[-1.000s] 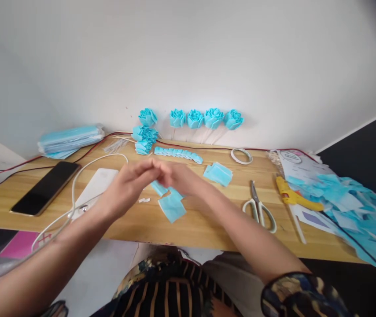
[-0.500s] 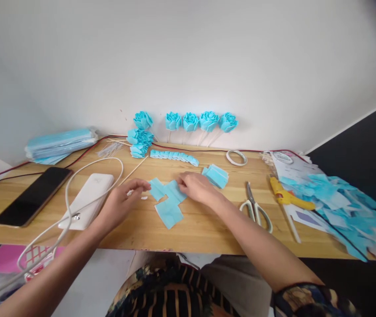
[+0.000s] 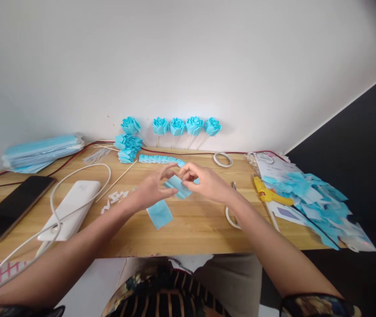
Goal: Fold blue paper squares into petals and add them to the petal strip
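Observation:
In the head view, a square of light blue fabric (image 3: 180,188) is lifted a little above the wooden table. My right hand (image 3: 204,181) pinches it near its right side, thumb against fingertips. At its left side is my left hand (image 3: 153,187), thumb and fingers apart around the edge; whether they touch it is hard to tell. Another blue square (image 3: 160,215) lies flat on the table below, partly covered by the left hand. White scraps (image 3: 114,197) lie left of my left hand. Scissors (image 3: 231,218) are mostly hidden under my right forearm.
Blue fabric roses (image 3: 177,127) lean on the wall, near a pleated blue strip (image 3: 158,159) and a tape roll (image 3: 223,160). Left are a phone (image 3: 12,207), power bank (image 3: 72,207) and stacked masks (image 3: 42,152). Right are a yellow glue gun (image 3: 269,193) and blue pieces (image 3: 310,198).
My right hand has lifted a blue square off the table, and my left hand has come in beside it. The view has shifted right, and the white scraps now show more fully.

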The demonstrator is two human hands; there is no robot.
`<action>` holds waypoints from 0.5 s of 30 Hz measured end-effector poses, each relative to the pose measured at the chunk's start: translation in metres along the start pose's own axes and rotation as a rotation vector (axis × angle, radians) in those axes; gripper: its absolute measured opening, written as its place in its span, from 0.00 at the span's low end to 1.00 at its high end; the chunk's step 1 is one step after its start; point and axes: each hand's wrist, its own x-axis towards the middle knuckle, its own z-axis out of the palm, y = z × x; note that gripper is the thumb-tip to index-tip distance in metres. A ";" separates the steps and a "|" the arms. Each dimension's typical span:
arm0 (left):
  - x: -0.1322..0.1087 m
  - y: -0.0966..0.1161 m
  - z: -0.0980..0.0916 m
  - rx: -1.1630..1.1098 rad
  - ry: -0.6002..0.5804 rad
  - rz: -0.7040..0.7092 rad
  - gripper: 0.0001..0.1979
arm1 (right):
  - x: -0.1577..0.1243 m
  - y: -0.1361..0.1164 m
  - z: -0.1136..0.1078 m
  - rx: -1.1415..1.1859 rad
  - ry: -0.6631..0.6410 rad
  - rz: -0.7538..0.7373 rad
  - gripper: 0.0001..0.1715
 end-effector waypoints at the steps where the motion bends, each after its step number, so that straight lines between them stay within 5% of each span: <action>1: 0.005 -0.004 0.004 -0.058 -0.042 -0.030 0.34 | -0.001 0.002 0.000 0.002 0.015 -0.008 0.13; 9: 0.023 -0.011 0.014 -0.156 -0.005 -0.113 0.27 | -0.010 0.030 -0.025 -0.013 0.269 0.005 0.20; 15: 0.027 0.019 -0.001 -0.371 0.238 -0.099 0.21 | -0.008 0.076 -0.042 -0.239 0.245 0.153 0.21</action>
